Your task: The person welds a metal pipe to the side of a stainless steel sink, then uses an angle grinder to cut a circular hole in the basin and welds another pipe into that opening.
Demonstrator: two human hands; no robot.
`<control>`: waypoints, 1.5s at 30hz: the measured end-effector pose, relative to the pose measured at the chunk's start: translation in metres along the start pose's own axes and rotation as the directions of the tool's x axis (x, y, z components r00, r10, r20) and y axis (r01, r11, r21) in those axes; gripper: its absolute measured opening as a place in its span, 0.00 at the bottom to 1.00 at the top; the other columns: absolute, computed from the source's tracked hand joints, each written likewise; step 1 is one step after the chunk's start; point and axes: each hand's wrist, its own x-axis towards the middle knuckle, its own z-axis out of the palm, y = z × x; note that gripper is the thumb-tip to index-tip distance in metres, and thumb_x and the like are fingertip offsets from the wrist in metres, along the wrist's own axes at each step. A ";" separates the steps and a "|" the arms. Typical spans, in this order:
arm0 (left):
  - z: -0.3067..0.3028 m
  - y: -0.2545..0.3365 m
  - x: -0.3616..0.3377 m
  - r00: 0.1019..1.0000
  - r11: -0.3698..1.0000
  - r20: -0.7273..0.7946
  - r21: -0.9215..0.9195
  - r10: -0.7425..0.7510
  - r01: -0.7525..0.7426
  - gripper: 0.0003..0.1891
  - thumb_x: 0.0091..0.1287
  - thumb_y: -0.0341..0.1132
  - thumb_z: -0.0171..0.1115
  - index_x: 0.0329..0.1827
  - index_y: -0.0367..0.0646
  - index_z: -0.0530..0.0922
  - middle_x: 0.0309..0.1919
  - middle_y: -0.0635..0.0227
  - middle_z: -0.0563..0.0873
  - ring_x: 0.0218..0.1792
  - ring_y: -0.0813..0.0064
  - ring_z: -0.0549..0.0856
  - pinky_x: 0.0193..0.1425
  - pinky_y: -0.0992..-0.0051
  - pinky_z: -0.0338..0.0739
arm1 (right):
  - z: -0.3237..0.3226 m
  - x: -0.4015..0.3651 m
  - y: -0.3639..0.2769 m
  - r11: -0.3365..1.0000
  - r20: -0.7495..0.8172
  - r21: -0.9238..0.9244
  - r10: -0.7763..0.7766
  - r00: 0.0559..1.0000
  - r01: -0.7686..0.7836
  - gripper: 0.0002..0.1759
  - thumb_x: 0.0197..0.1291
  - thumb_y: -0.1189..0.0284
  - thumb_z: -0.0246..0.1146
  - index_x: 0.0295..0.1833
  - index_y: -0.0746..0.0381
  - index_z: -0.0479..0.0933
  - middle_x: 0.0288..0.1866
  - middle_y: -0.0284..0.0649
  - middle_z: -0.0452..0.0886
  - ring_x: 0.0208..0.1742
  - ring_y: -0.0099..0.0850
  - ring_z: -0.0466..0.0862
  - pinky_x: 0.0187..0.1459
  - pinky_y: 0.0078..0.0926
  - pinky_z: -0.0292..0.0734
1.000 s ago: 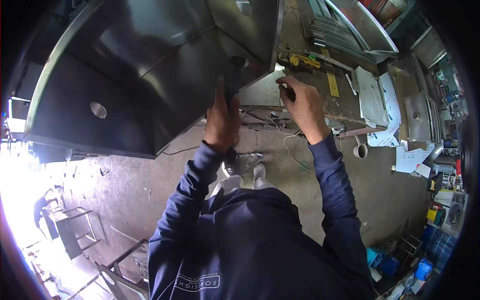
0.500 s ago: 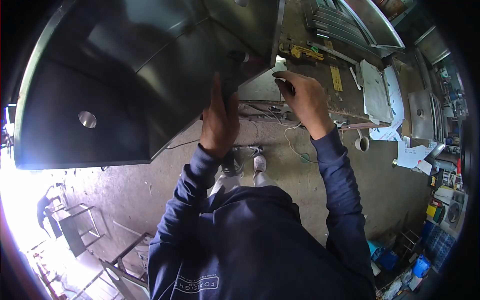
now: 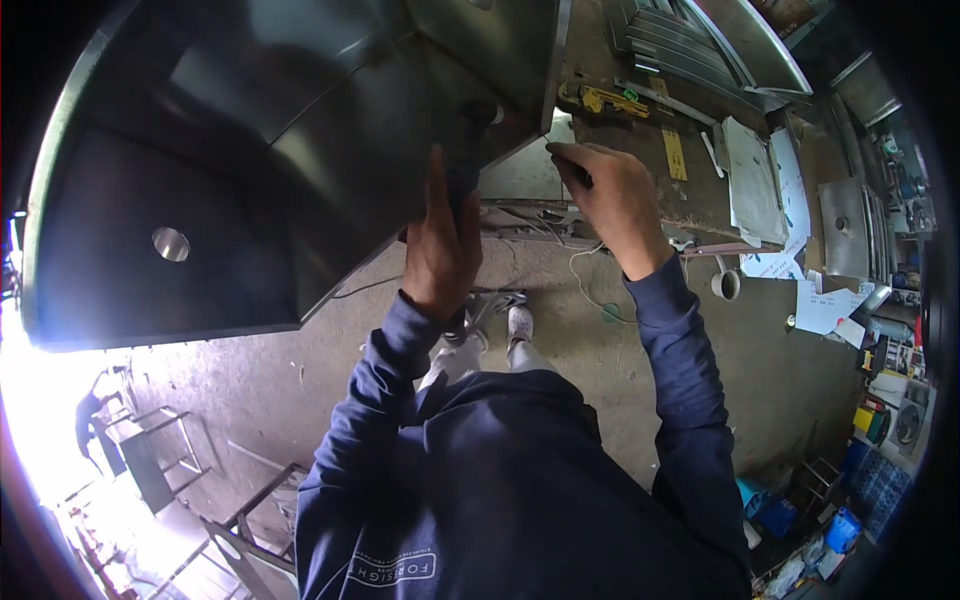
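A large folded sheet-metal housing (image 3: 250, 150) with a round hole (image 3: 171, 243) in its side stands tilted against the workbench edge. My left hand (image 3: 440, 245) is pressed against its lower wall and grips a dark tool whose tip (image 3: 490, 115) touches the inside corner. My right hand (image 3: 610, 200) pinches the housing's right edge near the bench (image 3: 690, 200), its fingers curled on the metal lip. Both arms wear dark blue sleeves.
On the bench lie a yellow tool (image 3: 605, 100), a yellow ruler (image 3: 675, 150), paper sheets (image 3: 755, 180) and stacked metal panels (image 3: 690, 40). A white cup (image 3: 723, 287) and cables lie on the concrete floor. Metal frames (image 3: 160, 450) stand at lower left, and a person works beside them.
The housing has tipped slightly left and down; its round hole has moved toward the left edge. Both hands have kept their hold and shifted a little upward.
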 end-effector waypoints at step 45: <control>-0.003 0.001 0.001 0.999 0.997 0.020 -0.069 0.029 -0.028 0.34 0.75 0.30 0.57 0.80 0.32 0.52 0.45 0.36 0.86 0.40 0.36 0.87 0.43 0.51 0.82 | 0.003 -0.001 0.004 0.999 0.022 -0.017 -0.031 0.999 0.032 0.09 0.67 0.71 0.65 0.48 0.60 0.85 0.39 0.45 0.87 0.40 0.45 0.86 0.43 0.44 0.81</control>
